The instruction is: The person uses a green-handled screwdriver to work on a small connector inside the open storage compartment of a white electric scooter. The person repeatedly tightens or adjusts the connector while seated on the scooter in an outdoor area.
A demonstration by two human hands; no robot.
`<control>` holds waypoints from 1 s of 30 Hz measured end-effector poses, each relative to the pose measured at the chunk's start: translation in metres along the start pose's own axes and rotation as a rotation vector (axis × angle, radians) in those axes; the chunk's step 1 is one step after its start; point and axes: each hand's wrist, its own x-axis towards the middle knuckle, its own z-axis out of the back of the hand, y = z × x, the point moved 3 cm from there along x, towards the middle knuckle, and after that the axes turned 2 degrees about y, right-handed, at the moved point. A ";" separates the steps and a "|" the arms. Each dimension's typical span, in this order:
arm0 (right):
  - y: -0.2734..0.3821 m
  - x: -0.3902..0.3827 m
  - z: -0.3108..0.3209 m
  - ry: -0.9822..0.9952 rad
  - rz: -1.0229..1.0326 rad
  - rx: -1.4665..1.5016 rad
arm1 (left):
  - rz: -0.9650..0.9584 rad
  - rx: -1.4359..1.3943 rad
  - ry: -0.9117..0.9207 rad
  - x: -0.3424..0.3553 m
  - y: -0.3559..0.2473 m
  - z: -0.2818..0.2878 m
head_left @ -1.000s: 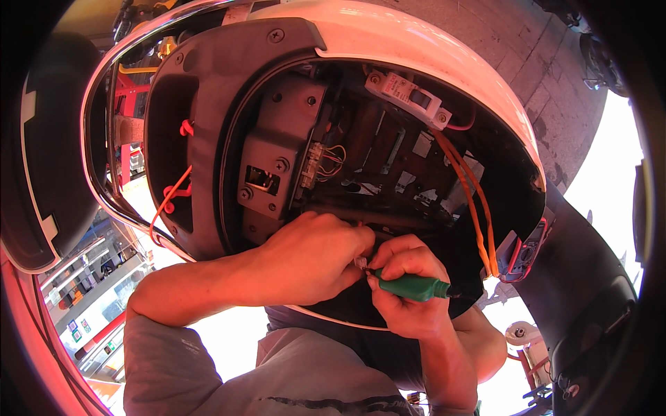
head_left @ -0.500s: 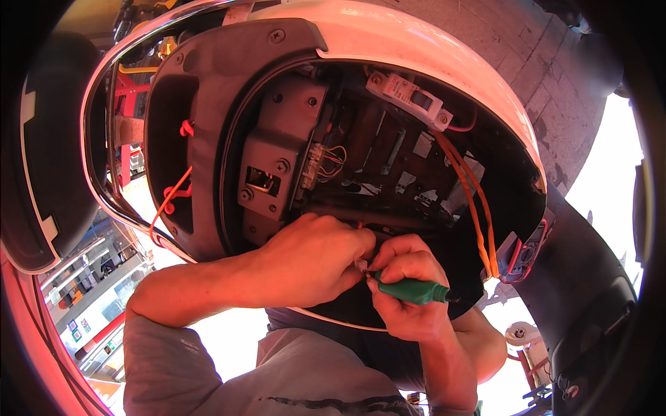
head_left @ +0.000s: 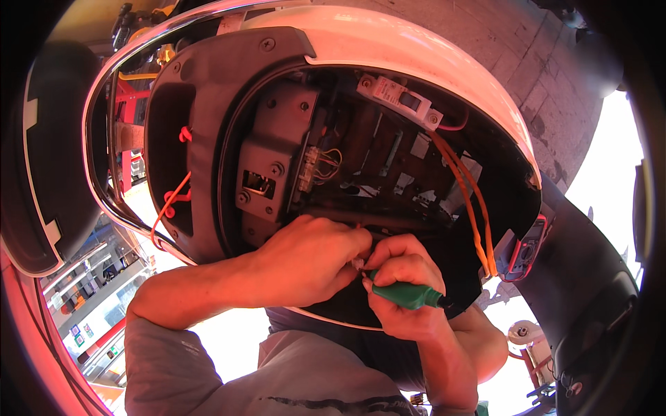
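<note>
Inside the open compartment of a white scooter body (head_left: pixel 430 35), my left hand (head_left: pixel 319 253) pinches a small pale piece (head_left: pixel 357 263), probably a connector, partly hidden by its fingers. My right hand (head_left: pixel 402 291) grips a green-handled tool (head_left: pixel 409 295), its thin tip touching or very close to that piece; which, I cannot tell. Above my hands are a metal bracket (head_left: pixel 263 132), a connector with thin wires (head_left: pixel 309 166) and a white breaker switch (head_left: pixel 399 100). Orange cables (head_left: pixel 472 201) run down the right side.
A red-edged meter (head_left: pixel 527 246) rests at the compartment's right edge. A black padded seat (head_left: pixel 59 145) is at the far left, and dark bodywork (head_left: pixel 583 284) at the right. A glass display counter (head_left: pixel 90 312) shows below left; paved ground (head_left: pixel 548 69) lies beyond the scooter.
The view has shifted slightly, so the upper compartment sits a little further left. My hands hold the same things and have barely moved.
</note>
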 end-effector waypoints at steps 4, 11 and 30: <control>0.000 -0.001 0.000 0.012 0.004 -0.015 | -0.019 0.001 -0.015 -0.001 0.000 0.000; 0.003 -0.003 -0.001 0.026 -0.009 -0.055 | -0.027 -0.004 -0.025 -0.002 0.001 -0.001; 0.001 -0.002 0.000 0.035 -0.046 -0.048 | -0.034 0.054 -0.089 -0.002 0.008 -0.005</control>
